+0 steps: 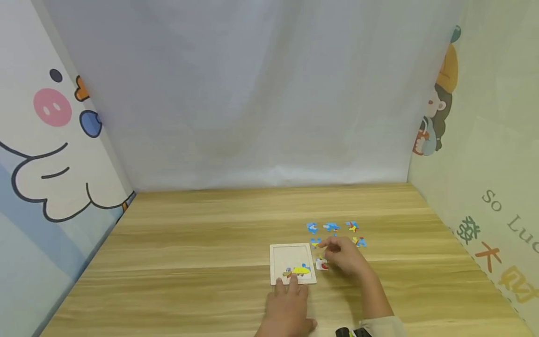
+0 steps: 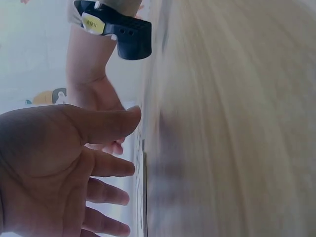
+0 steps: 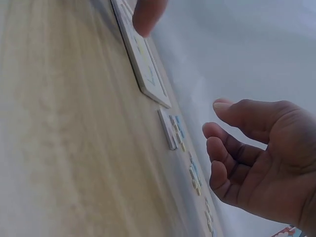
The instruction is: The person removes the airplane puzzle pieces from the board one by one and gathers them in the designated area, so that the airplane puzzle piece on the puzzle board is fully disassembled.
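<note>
A square wooden puzzle tray [image 1: 272, 262] lies on the table, with a few fitted pieces [image 1: 301, 270] showing yellow and brown along its near side. My left hand [image 1: 287, 306] has its fingers stretched out, fingertips at the tray's near rim; the left wrist view shows those straight fingers and a spread thumb. To the right of the tray, my right hand [image 1: 346, 256] hovers above the loose pieces. Its fingers [image 3: 232, 148] are loosely bent with nothing between them and the thumb. A white and red puzzle piece [image 1: 321, 264] lies beside the tray, just under this hand.
Several loose blue and yellow puzzle pieces [image 1: 331, 226] lie in rows behind the right hand, one of them [image 1: 359, 241] just to its right. A pale cloth [image 1: 269, 117] hangs at the table's back edge, and printed panels [image 1: 484, 187] stand at both sides.
</note>
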`<action>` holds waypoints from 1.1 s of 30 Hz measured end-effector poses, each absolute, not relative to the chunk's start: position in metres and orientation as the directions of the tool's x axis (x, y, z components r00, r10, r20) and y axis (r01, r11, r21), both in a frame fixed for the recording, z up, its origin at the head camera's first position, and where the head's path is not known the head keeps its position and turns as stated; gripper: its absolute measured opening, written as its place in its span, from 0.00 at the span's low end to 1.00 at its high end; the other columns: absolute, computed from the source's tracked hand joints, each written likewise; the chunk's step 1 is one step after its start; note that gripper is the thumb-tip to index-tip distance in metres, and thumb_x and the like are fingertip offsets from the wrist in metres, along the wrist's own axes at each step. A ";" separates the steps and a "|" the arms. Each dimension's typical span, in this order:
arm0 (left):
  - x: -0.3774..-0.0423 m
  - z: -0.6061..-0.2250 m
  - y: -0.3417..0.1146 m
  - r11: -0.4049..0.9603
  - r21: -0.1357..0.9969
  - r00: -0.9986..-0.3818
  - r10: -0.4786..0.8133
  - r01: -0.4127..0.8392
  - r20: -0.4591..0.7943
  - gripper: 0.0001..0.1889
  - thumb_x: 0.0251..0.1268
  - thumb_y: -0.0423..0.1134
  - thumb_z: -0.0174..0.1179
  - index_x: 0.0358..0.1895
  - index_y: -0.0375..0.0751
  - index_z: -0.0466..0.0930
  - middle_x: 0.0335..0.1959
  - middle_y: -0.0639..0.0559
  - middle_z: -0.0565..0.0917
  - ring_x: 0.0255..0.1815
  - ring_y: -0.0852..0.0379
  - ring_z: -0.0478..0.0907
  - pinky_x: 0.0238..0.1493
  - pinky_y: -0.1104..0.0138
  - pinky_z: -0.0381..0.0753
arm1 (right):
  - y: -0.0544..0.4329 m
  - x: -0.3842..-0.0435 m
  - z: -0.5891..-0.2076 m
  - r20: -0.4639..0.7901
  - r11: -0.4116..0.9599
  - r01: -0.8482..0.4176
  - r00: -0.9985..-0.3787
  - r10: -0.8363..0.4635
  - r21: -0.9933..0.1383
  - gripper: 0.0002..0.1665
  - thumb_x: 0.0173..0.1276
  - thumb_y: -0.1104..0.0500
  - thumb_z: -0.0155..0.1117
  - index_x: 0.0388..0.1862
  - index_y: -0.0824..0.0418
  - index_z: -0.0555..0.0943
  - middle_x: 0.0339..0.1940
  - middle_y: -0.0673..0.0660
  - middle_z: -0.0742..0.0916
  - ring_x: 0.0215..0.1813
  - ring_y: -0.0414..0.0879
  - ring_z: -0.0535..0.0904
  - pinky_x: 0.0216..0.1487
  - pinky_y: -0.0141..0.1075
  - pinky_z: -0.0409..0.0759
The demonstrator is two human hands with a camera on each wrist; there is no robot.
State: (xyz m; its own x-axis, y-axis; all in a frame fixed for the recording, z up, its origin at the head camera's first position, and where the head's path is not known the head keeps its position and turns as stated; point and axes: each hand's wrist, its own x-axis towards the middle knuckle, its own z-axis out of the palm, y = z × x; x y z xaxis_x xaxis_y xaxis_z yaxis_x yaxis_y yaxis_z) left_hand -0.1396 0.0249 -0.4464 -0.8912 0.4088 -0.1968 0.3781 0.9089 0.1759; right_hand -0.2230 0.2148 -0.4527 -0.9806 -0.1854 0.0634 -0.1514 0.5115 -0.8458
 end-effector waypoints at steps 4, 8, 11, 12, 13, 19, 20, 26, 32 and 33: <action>-0.141 -0.446 0.033 0.900 0.177 -0.886 0.428 0.399 -0.177 0.41 0.48 0.61 0.64 0.65 0.44 0.67 0.68 0.42 0.62 0.64 0.32 0.58 0.54 0.43 0.67 | 0.210 -0.223 -0.444 0.092 0.497 -0.182 -0.975 -0.201 -0.849 0.11 0.60 0.72 0.59 0.42 0.70 0.80 0.31 0.58 0.81 0.35 0.47 0.74 0.37 0.38 0.75; -0.142 -0.450 0.042 0.907 0.157 -0.896 0.414 0.392 -0.159 0.43 0.47 0.62 0.65 0.67 0.46 0.64 0.68 0.42 0.62 0.64 0.33 0.59 0.54 0.45 0.68 | 0.208 -0.226 -0.443 0.127 0.503 -0.234 -0.963 -0.238 -0.832 0.11 0.60 0.71 0.59 0.42 0.70 0.81 0.34 0.59 0.81 0.36 0.47 0.74 0.39 0.40 0.75; -0.140 -0.453 0.048 0.917 0.135 -0.907 0.392 0.374 -0.151 0.44 0.47 0.63 0.64 0.68 0.47 0.63 0.67 0.42 0.62 0.63 0.34 0.60 0.54 0.48 0.68 | 0.208 -0.231 -0.448 0.131 0.498 -0.245 -0.958 -0.254 -0.832 0.11 0.59 0.70 0.60 0.42 0.70 0.81 0.34 0.58 0.81 0.36 0.46 0.74 0.38 0.39 0.75; -0.139 -0.453 0.050 0.921 0.126 -0.911 0.385 0.368 -0.150 0.44 0.47 0.64 0.63 0.68 0.47 0.63 0.67 0.42 0.62 0.62 0.34 0.60 0.54 0.49 0.69 | 0.208 -0.232 -0.449 0.130 0.492 -0.247 -0.957 -0.260 -0.835 0.12 0.59 0.70 0.59 0.42 0.70 0.81 0.34 0.58 0.81 0.35 0.47 0.74 0.38 0.38 0.75; -0.139 -0.454 0.052 0.924 0.122 -0.914 0.377 0.361 -0.152 0.44 0.47 0.64 0.63 0.68 0.47 0.63 0.67 0.42 0.62 0.62 0.35 0.61 0.54 0.49 0.69 | 0.207 -0.232 -0.450 0.129 0.487 -0.247 -0.956 -0.263 -0.838 0.12 0.58 0.71 0.60 0.42 0.70 0.81 0.34 0.58 0.81 0.35 0.47 0.74 0.37 0.38 0.75; -0.140 -0.457 0.058 0.940 0.098 -0.915 0.341 0.328 -0.215 0.44 0.48 0.67 0.61 0.68 0.48 0.62 0.68 0.45 0.61 0.60 0.38 0.61 0.49 0.50 0.72 | 0.200 -0.233 -0.449 0.115 0.439 -0.245 -0.946 -0.302 -0.865 0.13 0.59 0.70 0.60 0.44 0.71 0.80 0.34 0.56 0.80 0.34 0.46 0.73 0.32 0.34 0.75; -0.141 -0.458 0.058 0.941 0.090 -0.915 0.337 0.325 -0.223 0.44 0.48 0.67 0.60 0.68 0.49 0.62 0.68 0.45 0.61 0.60 0.39 0.61 0.47 0.50 0.73 | 0.198 -0.234 -0.449 0.112 0.426 -0.249 -0.941 -0.320 -0.870 0.13 0.60 0.70 0.60 0.44 0.71 0.80 0.33 0.56 0.80 0.33 0.46 0.73 0.31 0.34 0.75; -0.140 -0.460 0.058 0.949 0.081 -0.925 0.316 0.306 -0.212 0.44 0.47 0.68 0.61 0.67 0.50 0.64 0.68 0.48 0.61 0.58 0.40 0.61 0.36 0.48 0.74 | 0.188 -0.243 -0.455 0.068 0.401 -0.270 -0.890 -0.450 -0.875 0.12 0.61 0.70 0.61 0.44 0.70 0.80 0.28 0.55 0.80 0.29 0.44 0.73 0.23 0.31 0.71; -0.139 -0.459 0.060 0.956 0.068 -0.929 0.295 0.287 -0.223 0.44 0.46 0.69 0.60 0.67 0.53 0.64 0.69 0.51 0.61 0.59 0.41 0.60 0.32 0.48 0.74 | 0.183 -0.252 -0.460 0.022 0.445 -0.296 -0.852 -0.523 -0.845 0.11 0.59 0.71 0.61 0.42 0.66 0.82 0.29 0.54 0.83 0.30 0.43 0.75 0.21 0.30 0.70; -0.139 -0.459 0.060 0.956 0.067 -0.930 0.293 0.285 -0.223 0.44 0.46 0.69 0.60 0.67 0.53 0.64 0.69 0.51 0.61 0.59 0.41 0.60 0.32 0.48 0.74 | 0.182 -0.254 -0.461 0.018 0.452 -0.303 -0.846 -0.532 -0.839 0.11 0.59 0.70 0.61 0.41 0.66 0.82 0.29 0.54 0.83 0.30 0.43 0.75 0.23 0.30 0.70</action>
State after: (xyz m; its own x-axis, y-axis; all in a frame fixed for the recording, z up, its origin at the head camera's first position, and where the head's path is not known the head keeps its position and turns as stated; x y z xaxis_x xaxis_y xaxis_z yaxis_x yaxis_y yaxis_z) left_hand -0.1386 0.0598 -0.4592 -0.9297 0.2930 -0.2230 0.2852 0.9561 0.0673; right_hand -0.2539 0.1815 -0.4610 -0.8465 -0.5321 0.0185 -0.3027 0.4524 -0.8388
